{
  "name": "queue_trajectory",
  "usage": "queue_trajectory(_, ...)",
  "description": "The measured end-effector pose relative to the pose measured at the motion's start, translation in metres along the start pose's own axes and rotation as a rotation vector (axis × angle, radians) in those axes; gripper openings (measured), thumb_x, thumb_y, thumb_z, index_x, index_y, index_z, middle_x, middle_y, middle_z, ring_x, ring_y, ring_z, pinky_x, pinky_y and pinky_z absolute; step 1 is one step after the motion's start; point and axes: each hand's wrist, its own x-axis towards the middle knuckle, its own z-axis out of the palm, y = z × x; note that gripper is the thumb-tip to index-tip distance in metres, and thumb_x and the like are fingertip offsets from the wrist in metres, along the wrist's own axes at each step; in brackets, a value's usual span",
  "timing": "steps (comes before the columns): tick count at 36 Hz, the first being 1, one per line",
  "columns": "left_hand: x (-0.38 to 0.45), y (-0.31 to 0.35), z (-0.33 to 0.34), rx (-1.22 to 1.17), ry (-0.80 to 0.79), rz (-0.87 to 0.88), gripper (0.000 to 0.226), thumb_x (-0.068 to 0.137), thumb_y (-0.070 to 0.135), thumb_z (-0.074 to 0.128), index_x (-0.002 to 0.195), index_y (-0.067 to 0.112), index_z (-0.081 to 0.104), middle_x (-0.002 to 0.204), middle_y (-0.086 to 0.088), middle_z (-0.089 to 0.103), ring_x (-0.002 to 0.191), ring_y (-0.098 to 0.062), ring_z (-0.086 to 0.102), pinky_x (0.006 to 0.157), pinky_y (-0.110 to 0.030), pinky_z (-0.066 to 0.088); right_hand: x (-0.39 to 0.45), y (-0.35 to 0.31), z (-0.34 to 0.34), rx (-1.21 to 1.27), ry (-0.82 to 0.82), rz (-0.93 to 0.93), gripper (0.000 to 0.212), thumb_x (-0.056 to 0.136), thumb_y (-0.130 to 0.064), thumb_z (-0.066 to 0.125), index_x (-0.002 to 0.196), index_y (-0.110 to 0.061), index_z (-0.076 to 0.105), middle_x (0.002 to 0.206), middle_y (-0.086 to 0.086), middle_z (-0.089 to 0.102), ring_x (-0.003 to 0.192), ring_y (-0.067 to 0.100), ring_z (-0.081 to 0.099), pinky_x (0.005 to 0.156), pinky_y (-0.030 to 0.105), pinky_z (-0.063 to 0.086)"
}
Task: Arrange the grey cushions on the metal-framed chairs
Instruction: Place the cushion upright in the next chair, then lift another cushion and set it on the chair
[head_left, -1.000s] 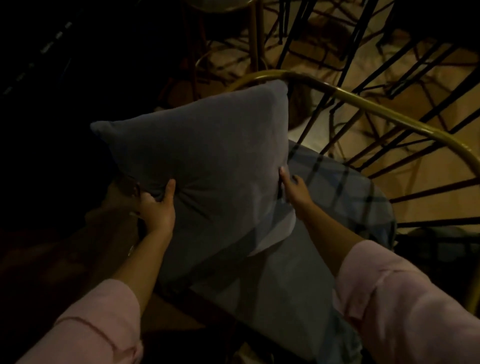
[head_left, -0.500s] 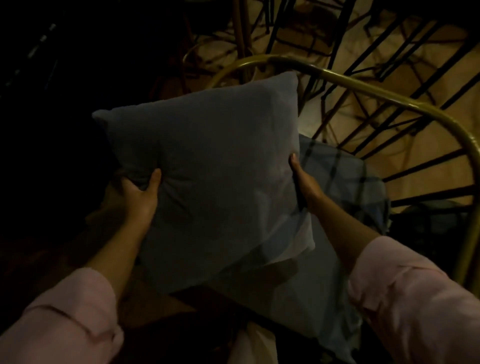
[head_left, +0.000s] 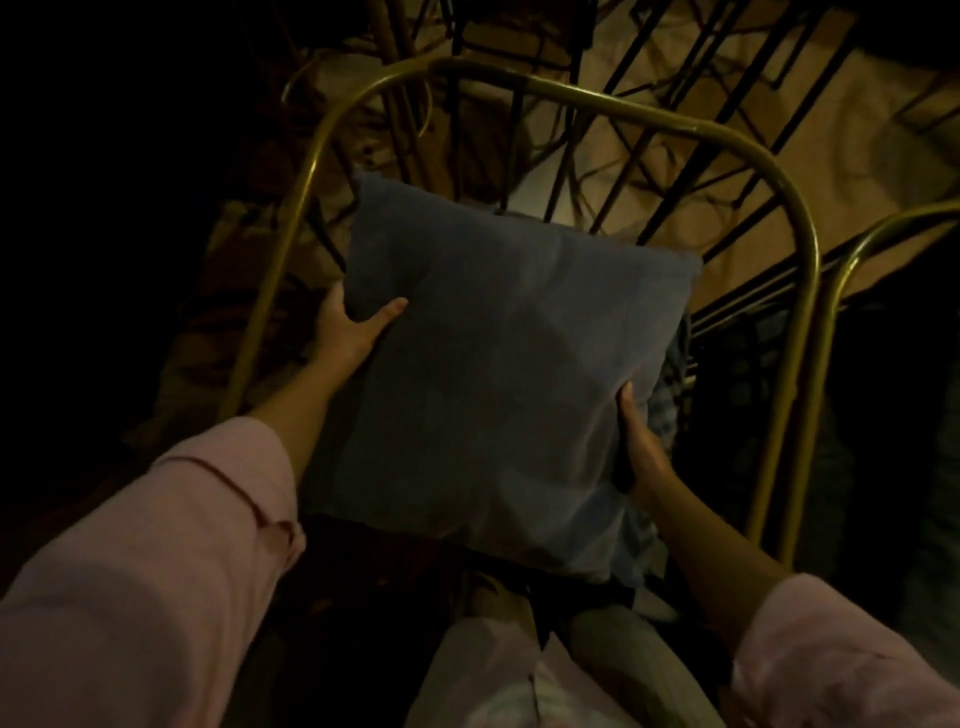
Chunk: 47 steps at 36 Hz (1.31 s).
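A square grey fabric cushion (head_left: 498, 374) is held over the seat of a chair with a curved brass-coloured metal tube frame (head_left: 597, 98), inside the arch of that frame. The left hand (head_left: 348, 327) grips the cushion's left edge near its upper corner, thumb on the front face and the other fingers behind. The right hand (head_left: 636, 441) clasps the right edge lower down, thumb lying against the front, the rest hidden behind the fabric. Both arms wear pale pink sleeves (head_left: 156, 571).

The cushion's top corners stand close to the black metal back rods (head_left: 670, 208) of the chair; whether they touch cannot be told. On the left, open room lies between the cushion's edge and the frame's left upright. On the right, the gap to the frame's right upright is narrower, and something bluish shows just beside the cushion's right edge, too dim to identify. A second brass-coloured frame (head_left: 857, 249) stands just beside the first on the right.

Beyond the rods lies a tan floor (head_left: 857, 130) crossed by dark shadows. The left side of the room is black.
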Motion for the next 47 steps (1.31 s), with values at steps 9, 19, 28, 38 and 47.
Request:
queue_trajectory(9, 0.006, -0.019, 0.04, 0.011, -0.079, -0.054, 0.078, 0.08, 0.034, 0.077, 0.145, 0.013, 0.038, 0.146, -0.011, 0.049, 0.131, -0.026, 0.05, 0.098, -0.03, 0.043, 0.028, 0.022, -0.021, -0.016, -0.014, -0.044, 0.127, 0.052, -0.093, 0.06, 0.153, -0.022, 0.033, 0.155, 0.003, 0.042, 0.137, 0.03, 0.045, 0.116, 0.048, 0.036)
queue_trajectory(19, -0.031, -0.06, 0.072, 0.392, -0.213, -0.132, 0.112, 0.073, 0.061, 0.072, 0.157, 0.029, 0.005, 0.167, -0.007, -0.002, 0.153, -0.03, 0.0, 0.123, -0.053, 0.011, 0.032, 0.022, -0.015, -0.182, -0.044, -0.245, 0.108, 0.063, -0.055, 0.084, 0.151, -0.016, 0.035, 0.15, 0.01, 0.048, 0.131, 0.033, 0.052, 0.104, 0.049, 0.049)
queue_trajectory(28, -0.111, -0.037, 0.102, 0.389, -0.253, -0.159, 0.102, 0.073, 0.053, 0.076, 0.154, 0.021, 0.022, 0.165, -0.017, 0.005, 0.152, -0.035, 0.008, 0.123, -0.048, 0.016, -0.025, 0.025, -0.07, -0.731, 0.075, -0.49, 0.066, 0.088, -0.042, 0.069, 0.139, -0.005, 0.05, 0.135, 0.014, 0.058, 0.125, 0.037, 0.055, 0.102, 0.046, 0.047)
queue_trajectory(38, -0.189, 0.052, 0.179, 0.103, -0.571, -0.123, 0.096, 0.08, 0.038, 0.077, 0.152, 0.014, 0.019, 0.135, -0.016, 0.053, 0.12, -0.034, 0.059, 0.098, -0.041, 0.051, -0.066, 0.02, -0.221, -0.612, 0.7, -0.959, 0.042, 0.082, -0.028, 0.051, 0.1, 0.003, 0.072, 0.101, 0.023, 0.072, 0.101, 0.041, 0.066, 0.1, 0.046, 0.046)
queue_trajectory(47, -0.27, 0.141, 0.3, 0.124, -0.735, -0.01, 0.075, 0.09, 0.039, 0.065, 0.148, 0.006, 0.03, 0.111, -0.006, 0.059, 0.077, -0.012, 0.058, 0.052, -0.017, 0.04, -0.078, 0.052, -0.387, -0.44, 0.899, -0.535, 0.055, 0.091, -0.023, 0.066, 0.141, -0.007, 0.05, 0.158, 0.016, 0.036, 0.149, 0.036, 0.022, 0.119, 0.056, 0.013)
